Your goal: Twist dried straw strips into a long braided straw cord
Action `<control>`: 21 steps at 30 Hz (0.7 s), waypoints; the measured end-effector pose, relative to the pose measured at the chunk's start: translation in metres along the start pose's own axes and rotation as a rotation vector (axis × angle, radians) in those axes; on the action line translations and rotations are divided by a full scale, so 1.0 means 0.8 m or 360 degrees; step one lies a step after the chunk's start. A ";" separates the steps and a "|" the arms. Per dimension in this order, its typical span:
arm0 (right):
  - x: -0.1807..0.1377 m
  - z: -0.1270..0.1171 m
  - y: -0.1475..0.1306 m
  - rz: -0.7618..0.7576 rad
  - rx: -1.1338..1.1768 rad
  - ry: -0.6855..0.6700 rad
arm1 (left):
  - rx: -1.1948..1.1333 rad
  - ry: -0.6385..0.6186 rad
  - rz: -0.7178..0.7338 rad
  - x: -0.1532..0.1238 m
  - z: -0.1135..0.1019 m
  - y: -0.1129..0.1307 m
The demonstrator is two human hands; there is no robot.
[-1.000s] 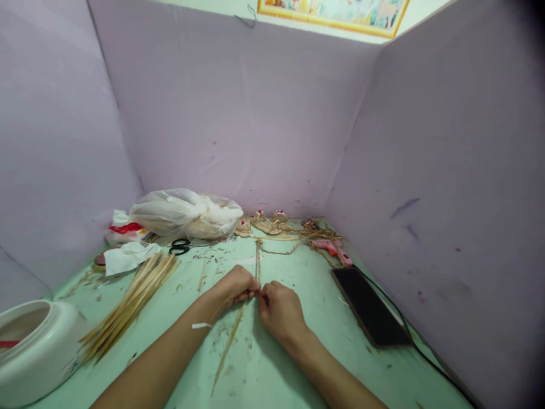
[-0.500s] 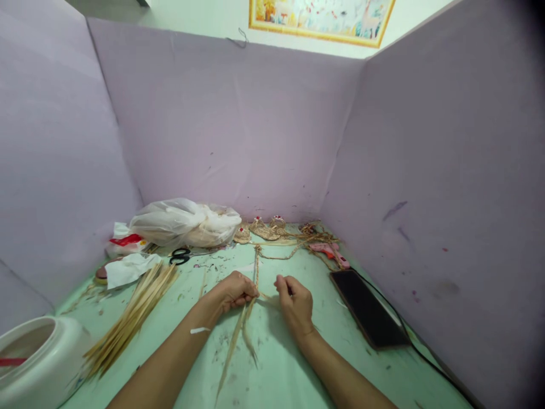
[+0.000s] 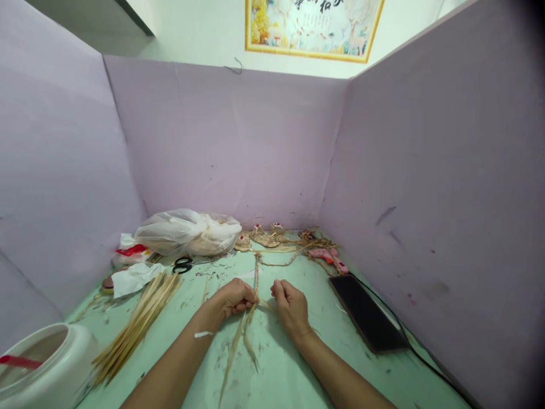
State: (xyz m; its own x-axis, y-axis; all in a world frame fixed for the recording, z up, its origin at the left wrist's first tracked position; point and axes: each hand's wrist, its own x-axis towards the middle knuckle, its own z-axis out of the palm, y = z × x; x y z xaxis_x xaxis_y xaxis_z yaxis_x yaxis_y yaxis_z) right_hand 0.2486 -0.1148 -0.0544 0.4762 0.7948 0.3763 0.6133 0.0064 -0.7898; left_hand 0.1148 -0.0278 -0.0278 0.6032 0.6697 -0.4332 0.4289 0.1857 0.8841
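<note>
A thin braided straw cord (image 3: 257, 275) runs toward me down the middle of the table. My left hand (image 3: 238, 296) pinches its near end, where the braid splits into loose strands. Two or so pale straw strands (image 3: 236, 346) hang from that pinch toward the front and lie over the table. Another straw strand (image 3: 266, 305) stretches sideways from the braid to my right hand (image 3: 292, 307), which is closed around it. The tip of this strand seems to show past my right wrist. Just how the fingers grip it is hidden.
Left lie a bundle of flat straw (image 3: 138, 329), black-handled scissors (image 3: 183, 264), a tissue (image 3: 137, 279) and a white pot (image 3: 68, 363). Behind are a plastic bag (image 3: 191, 233) and small woven straw pieces (image 3: 264, 236). Right are a pink glue gun (image 3: 326, 254) and a dark phone-like slab (image 3: 368, 315).
My head view has tilted up a little, so everything sits lower. Both hands keep their grips at the braid's end; my right hand has come slightly closer to it.
</note>
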 end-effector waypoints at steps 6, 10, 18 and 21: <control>0.003 0.002 0.004 -0.0019 0.0002 -0.0074 | 0.0033 -0.0020 0.0002 -0.002 0.001 0.004; 0.005 0.013 0.001 0.0057 0.0217 -0.0238 | 0.0015 -0.0057 0.0076 -0.001 -0.001 0.002; 0.016 0.033 0.005 0.0495 0.0566 -0.0739 | 0.0092 0.0004 0.0064 0.000 0.007 0.005; 0.018 0.030 0.007 0.0556 0.0613 -0.0688 | 0.0111 -0.0008 0.0039 -0.001 0.010 0.007</control>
State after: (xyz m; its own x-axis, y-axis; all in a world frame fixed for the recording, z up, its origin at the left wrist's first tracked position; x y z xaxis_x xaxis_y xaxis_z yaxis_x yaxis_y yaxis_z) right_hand 0.2438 -0.0890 -0.0649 0.2616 0.9603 -0.0970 0.1628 -0.1430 -0.9762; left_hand 0.1220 -0.0329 -0.0241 0.6171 0.6700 -0.4127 0.4598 0.1186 0.8801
